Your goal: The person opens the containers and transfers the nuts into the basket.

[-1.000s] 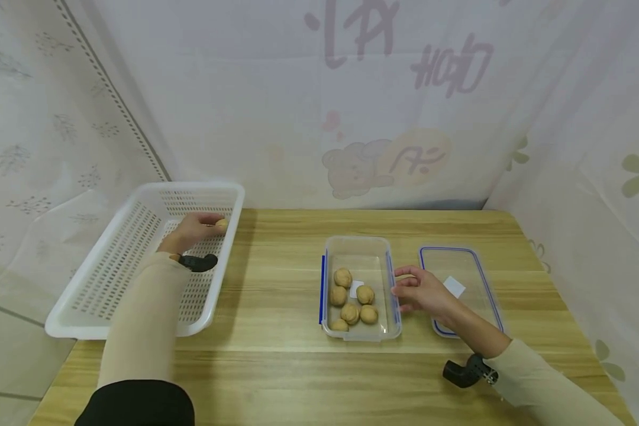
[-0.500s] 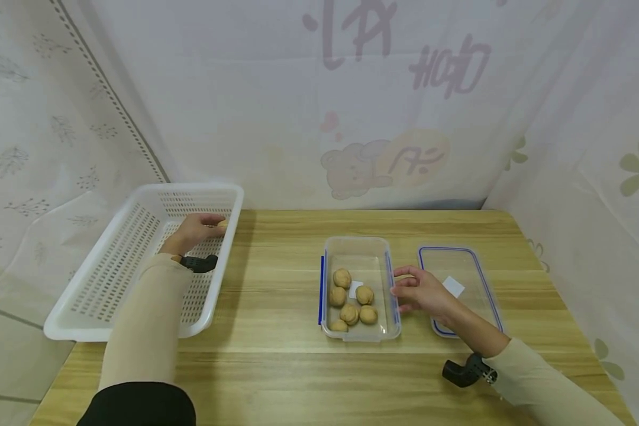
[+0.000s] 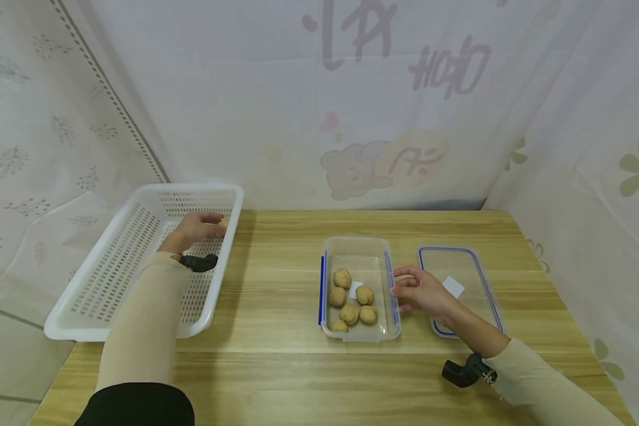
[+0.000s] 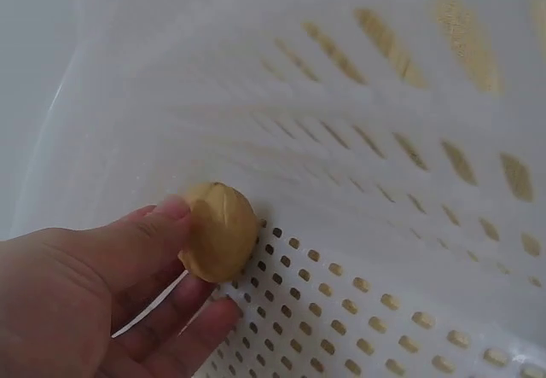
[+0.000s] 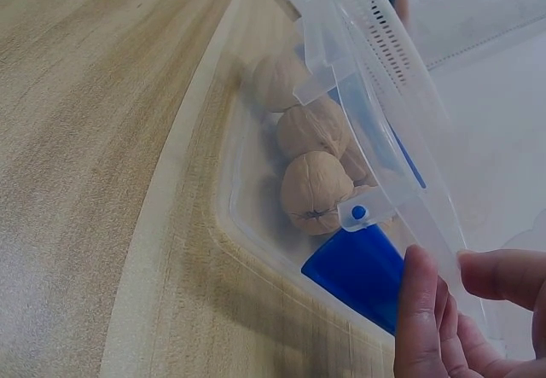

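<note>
Inside the white basket, at its right wall, my left hand (image 3: 194,229) pinches a walnut (image 4: 219,231) between thumb and fingers. The left wrist view shows the walnut close to the perforated floor and wall. My right hand (image 3: 419,290) holds the right rim of a clear plastic container (image 3: 359,247), thumb on one side of the wall and fingers on the other, beside a blue side clip (image 5: 358,276). Several walnuts (image 3: 349,314) lie in this container, mostly toward its left and front, around a small white paper piece (image 3: 355,289).
The white basket (image 3: 85,269) stands at the left of the wooden table (image 3: 277,378). Right of the container lies its clear lid (image 3: 460,263) with a blue seal and a white paper square (image 3: 453,287), partly under my right forearm. Patterned curtains (image 3: 277,118) hang behind and at both sides.
My left fingers have shifted slightly on the walnut at the basket wall. The right hand, container and lid have stayed in place.
</note>
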### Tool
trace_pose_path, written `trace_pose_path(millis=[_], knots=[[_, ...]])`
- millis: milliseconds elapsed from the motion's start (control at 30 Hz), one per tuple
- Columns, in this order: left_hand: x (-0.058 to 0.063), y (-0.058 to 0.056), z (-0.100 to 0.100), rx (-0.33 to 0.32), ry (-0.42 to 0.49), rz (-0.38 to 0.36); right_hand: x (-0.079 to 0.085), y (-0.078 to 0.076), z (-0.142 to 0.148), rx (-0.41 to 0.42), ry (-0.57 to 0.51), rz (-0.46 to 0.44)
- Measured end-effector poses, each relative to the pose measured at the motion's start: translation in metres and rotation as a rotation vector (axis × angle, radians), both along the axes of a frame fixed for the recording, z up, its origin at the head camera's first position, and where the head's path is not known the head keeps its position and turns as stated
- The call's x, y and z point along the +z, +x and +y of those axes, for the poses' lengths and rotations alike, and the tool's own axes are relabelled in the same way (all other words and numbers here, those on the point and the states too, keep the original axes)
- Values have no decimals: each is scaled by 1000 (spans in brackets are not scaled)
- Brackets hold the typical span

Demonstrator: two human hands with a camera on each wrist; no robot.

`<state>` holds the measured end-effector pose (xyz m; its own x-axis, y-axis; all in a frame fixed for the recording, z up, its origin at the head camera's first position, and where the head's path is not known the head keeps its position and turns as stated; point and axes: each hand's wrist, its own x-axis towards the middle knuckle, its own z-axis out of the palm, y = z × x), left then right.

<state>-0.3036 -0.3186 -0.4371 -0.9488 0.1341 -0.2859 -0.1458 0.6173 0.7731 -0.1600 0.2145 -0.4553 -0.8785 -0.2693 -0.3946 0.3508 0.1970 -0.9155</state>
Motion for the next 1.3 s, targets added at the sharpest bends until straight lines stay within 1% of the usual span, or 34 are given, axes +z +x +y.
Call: trace_pose_path(millis=[67,200,400,633,767,867,1000,1100,1300], knots=[[3,0,-1,-2,26,-6,0,0,0,0,3,2],[13,1,-4,-9,20,-2,1,0,-1,1,3,4],[32,4,-7,-16,-77,26,2,1,0,-1,-2,-4],[53,7,-10,-43,-220,139,2,1,0,-6,0,-6],[66,11,-8,-68,-266,185,2,1,0,-2,-8,-4],[76,14,-6,-94,-277,211,1,1,0,-1,-7,-3],[85,18,-2,-106,-286,224,1,1,0,-2,1,-3],[89,21,4,-124,-296,235,1,1,0,-4,1,-5],[95,27,19,-199,-284,240,2,1,-1,-9,4,-10]])
